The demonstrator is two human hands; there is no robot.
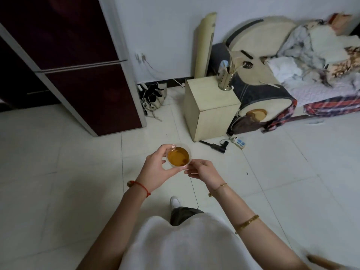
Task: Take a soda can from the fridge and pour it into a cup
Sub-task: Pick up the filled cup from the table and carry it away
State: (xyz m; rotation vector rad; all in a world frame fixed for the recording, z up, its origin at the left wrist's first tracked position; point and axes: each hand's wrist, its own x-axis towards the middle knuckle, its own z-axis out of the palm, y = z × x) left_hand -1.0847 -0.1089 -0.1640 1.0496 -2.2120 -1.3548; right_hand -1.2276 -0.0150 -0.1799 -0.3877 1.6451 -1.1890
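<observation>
The cup (178,157), a clear one seen from above, holds orange-brown liquid with a darker patch near its right side and is carried in the air over the pale tile floor (272,182), in front of the person's body. The left hand (155,170) grasps it from the left, fingers curled round the far wall and thumb at the near side. The right hand (202,172) meets the cup's near right edge; its fingertips (188,168) touch the wall low down and pinch lightly there, the rest of the fingers loosely bent. A red string (142,187) circles the left wrist, a thin gold chain (219,188) the right wrist, and a wider gold bangle (246,224) sits further up the right forearm. Below the arms show a white top (181,244), a dark trouser leg and a white shoe (175,201). The fridge (81,75), dark maroon with silver edges, stands at upper left with its doors closed. Right of it, by the wall, a patterned bag (153,97) slumps on the floor. A cream cabinet (210,108) stands further right, with a metal holder (226,82) of sticks on its top near the back corner. A power strip (238,142) and a black tool (213,146) lie on the floor just in front of the cabinet. A sofa (292,75) heaped with blankets fills the upper right.
</observation>
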